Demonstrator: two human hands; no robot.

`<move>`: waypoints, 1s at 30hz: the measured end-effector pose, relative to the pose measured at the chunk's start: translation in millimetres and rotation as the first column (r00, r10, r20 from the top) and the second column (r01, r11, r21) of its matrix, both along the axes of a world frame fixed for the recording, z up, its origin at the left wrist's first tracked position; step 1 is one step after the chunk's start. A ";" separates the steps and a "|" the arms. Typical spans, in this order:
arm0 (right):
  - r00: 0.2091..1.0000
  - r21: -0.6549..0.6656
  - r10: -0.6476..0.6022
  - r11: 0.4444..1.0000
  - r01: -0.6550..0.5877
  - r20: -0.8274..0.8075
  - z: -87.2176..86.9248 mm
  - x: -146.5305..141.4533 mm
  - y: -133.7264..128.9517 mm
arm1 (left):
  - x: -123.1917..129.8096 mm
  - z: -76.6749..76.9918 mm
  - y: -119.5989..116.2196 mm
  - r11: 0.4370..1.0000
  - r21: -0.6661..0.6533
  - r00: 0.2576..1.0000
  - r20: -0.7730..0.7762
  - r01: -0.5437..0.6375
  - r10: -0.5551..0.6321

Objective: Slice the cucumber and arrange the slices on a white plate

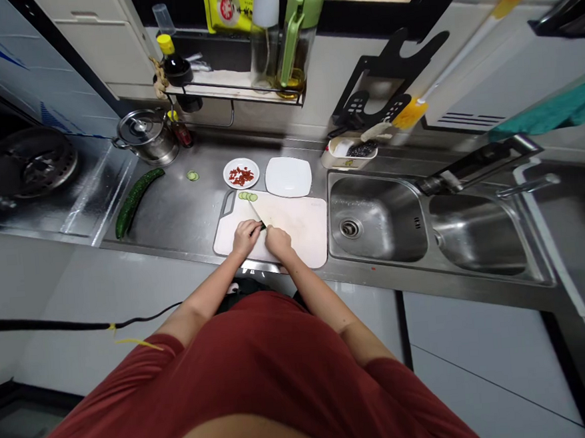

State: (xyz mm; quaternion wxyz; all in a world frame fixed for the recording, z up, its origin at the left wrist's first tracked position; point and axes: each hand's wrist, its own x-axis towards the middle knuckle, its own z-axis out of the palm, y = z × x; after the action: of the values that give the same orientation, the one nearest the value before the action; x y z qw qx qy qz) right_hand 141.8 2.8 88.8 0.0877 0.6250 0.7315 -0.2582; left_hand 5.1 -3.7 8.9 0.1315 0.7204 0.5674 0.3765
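Observation:
My right hand is wrapped round the handle of a knife, whose blade points away from me over the white cutting board. Close beside it, my left hand has its fingers curled on a small dark green piece of cucumber, mostly hidden by the fingers and the knife. Several pale green cucumber slices lie in an overlapping row near the board's far left corner, by the blade's tip.
Behind the board stand a plate of chopped red bits and a square white plate. A whole cucumber, cucumber ends and a steel pot are to the left. The double sink adjoins the board's right.

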 end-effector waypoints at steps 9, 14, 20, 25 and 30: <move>0.999 -0.049 -0.008 0.999 0.010 0.036 2.5 9.4 -11.7 | -0.1 1.2 -0.1 1.000 -0.015 1.000 0.009 0.004 -0.004; 0.998 -0.055 -0.004 0.998 0.008 0.063 -1.1 24.1 -29.6 | -0.4 1.2 -0.8 1.000 -0.005 1.000 0.009 0.006 -0.006; 0.997 -0.044 -0.001 0.999 0.005 0.078 -2.1 33.8 -44.6 | -0.8 1.5 -1.3 1.000 -0.012 1.000 -0.002 -0.006 0.006; 0.996 -0.049 -0.009 0.999 0.014 0.087 -4.3 37.9 -49.9 | -0.9 1.4 -1.7 1.000 -0.006 1.000 0.011 -0.006 0.006; 0.997 -0.059 -0.017 0.998 0.021 0.070 -7.3 43.7 -52.0 | -0.5 1.5 -1.7 1.000 -0.008 1.000 0.006 -0.010 0.010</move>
State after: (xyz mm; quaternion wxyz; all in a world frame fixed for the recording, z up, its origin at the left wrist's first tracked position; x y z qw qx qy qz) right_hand 185.5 -49.2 81.4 0.1291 0.6375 0.7141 -0.2588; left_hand 4.6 -5.4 10.4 0.1341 0.7160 0.5720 0.3771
